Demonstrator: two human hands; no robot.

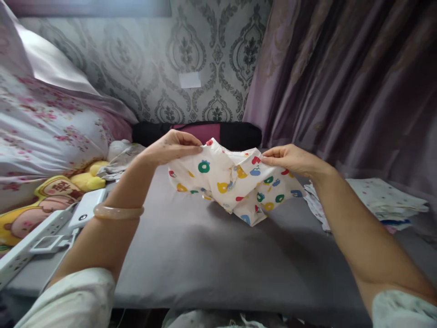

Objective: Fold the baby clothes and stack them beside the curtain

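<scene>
A small white shirt point(235, 177) with colourful animal and letter-like prints hangs between my hands above the grey bed sheet. My left hand point(174, 146) pinches one shoulder beside the collar. At the opposite shoulder, my right hand point(288, 158) grips the cloth between thumb and fingers. The collar faces up, and a button shows near the front opening. Below, the hem droops in folds and casts a shadow on the sheet point(191, 259).
Folded clothes point(378, 196) lie stacked at the right, near the purple curtain point(307, 82). A white power strip point(37, 241), a white device point(88, 207) and yellow plush toys point(61, 187) line the left. A black and maroon roll point(198, 132) rests against the wall.
</scene>
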